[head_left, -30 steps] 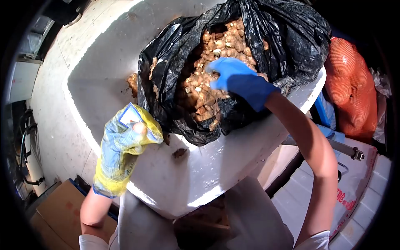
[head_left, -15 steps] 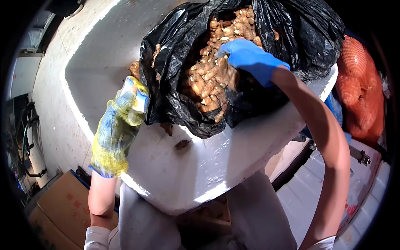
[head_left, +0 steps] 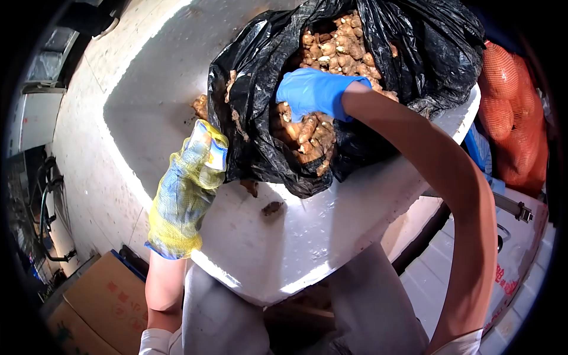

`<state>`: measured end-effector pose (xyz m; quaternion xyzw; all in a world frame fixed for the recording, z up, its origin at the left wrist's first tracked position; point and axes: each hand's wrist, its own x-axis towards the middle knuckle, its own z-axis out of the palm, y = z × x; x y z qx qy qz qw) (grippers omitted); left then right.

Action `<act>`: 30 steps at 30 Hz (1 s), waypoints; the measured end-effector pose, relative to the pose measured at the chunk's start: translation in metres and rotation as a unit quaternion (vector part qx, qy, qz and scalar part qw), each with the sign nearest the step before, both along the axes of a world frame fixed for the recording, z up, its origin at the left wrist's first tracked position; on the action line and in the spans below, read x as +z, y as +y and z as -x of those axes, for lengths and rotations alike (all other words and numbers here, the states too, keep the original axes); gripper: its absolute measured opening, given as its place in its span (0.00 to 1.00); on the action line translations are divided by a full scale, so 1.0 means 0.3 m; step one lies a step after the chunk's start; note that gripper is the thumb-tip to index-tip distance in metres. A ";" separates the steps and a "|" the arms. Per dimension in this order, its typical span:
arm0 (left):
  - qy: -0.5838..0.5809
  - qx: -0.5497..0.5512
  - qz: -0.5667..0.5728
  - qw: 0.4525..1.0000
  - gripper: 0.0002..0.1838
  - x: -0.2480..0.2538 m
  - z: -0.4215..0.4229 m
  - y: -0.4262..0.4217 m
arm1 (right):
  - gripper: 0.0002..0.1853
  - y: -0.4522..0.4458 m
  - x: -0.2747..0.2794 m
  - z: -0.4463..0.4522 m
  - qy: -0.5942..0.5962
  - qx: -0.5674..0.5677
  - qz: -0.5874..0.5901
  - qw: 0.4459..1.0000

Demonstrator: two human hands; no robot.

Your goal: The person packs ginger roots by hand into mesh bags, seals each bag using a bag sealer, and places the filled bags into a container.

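A black plastic bag (head_left: 254, 77) lies open in a white tub (head_left: 231, 231), full of knobbly brown roots (head_left: 316, 133). My right hand (head_left: 313, 93), in a blue glove, reaches into the bag's mouth with its back up; its fingertips are hidden among the roots. A yellow and blue mesh bag covers my left hand (head_left: 189, 177), which is beside the black bag's left edge. A white and blue label shows near its fingers, and the mesh hides how they are closed.
Orange mesh sacks (head_left: 509, 112) stand right of the tub. White foam boxes (head_left: 432, 284) with a red-marked lid are at the lower right. A cardboard box (head_left: 106, 302) sits at the lower left. Loose root pieces (head_left: 272, 208) lie in the tub.
My right hand has moved left and down across the roots, its fingers now hidden. My left hand, in the mesh, first rose toward the black bag's left edge, then shifted slightly right and down.
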<state>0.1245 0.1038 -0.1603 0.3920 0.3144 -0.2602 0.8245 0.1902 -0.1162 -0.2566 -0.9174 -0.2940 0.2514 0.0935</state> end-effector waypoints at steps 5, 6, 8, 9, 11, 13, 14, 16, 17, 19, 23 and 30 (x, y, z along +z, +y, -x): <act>-0.049 -0.099 0.031 0.993 0.11 0.002 0.004 0.024 | 0.24 -0.103 0.038 -0.044 0.058 -0.042 -0.094 0.993; -0.061 -0.105 0.018 0.992 0.11 0.007 0.007 0.018 | 0.23 -0.135 0.047 -0.055 0.013 -0.028 -0.135 0.990; -0.073 -0.106 0.050 0.990 0.11 -0.012 0.010 0.035 | 0.23 -0.195 0.088 -0.079 -0.002 -0.062 -0.031 0.998; -0.091 -0.108 0.081 0.987 0.12 -0.017 0.008 0.040 | 0.22 -0.175 0.152 -0.067 0.083 -0.164 0.098 0.978; -0.076 -0.101 0.056 0.990 0.09 -0.006 0.004 0.036 | 0.24 -0.213 0.141 -0.021 0.077 -0.167 0.076 0.980; -0.065 -0.097 0.027 0.993 0.07 0.003 0.004 0.025 | 0.29 -0.246 0.072 0.042 0.089 -0.213 -0.031 0.973; -0.057 -0.082 0.009 0.995 0.07 0.006 0.006 0.020 | 0.30 -0.233 0.014 0.061 0.020 -0.189 -0.052 0.980; -0.050 -0.072 -0.014 0.996 0.07 0.004 0.011 0.017 | 0.27 -0.189 -0.027 0.073 0.042 -0.193 0.002 0.980; -0.050 -0.067 -0.013 0.996 0.08 -0.003 0.012 0.021 | 0.27 -0.188 -0.039 0.074 0.042 -0.197 -0.001 0.979; -0.051 -0.066 -0.013 0.996 0.08 -0.013 0.008 0.024 | 0.24 -0.173 -0.009 0.069 0.003 -0.173 0.005 0.985; -0.046 -0.059 0.001 0.997 0.08 -0.028 0.001 0.032 | 0.21 -0.249 0.084 0.088 0.029 -0.196 -0.137 0.971; -0.226 -0.249 -0.054 0.940 0.21 0.010 0.007 0.034 | 0.20 -0.240 0.306 0.173 0.120 -0.335 -0.423 0.833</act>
